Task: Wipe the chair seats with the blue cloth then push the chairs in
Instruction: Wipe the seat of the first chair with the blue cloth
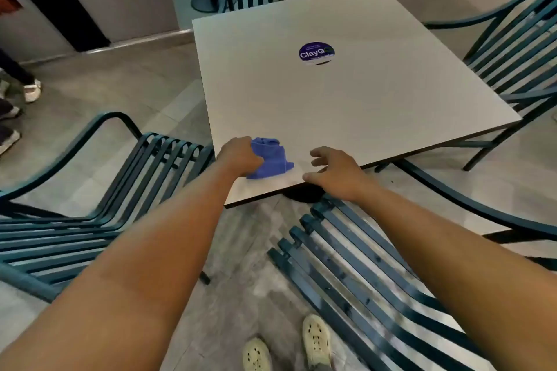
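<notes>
The blue cloth (271, 156) lies bunched on the near corner of the surface (346, 99), at 3 o'clock of the left hand (241, 155), whose curled fingers grip it. The right hand (334, 172) hovers at the cloth's 3 o'clock, fingers loosely spread, holding nothing. Slatted chairs (361, 274) stand pulled out.

We are stretching both arms forward, our left hand (241, 156) curling its fingers closed, our right hand (334, 172) spreading relaxed fingers.
</notes>
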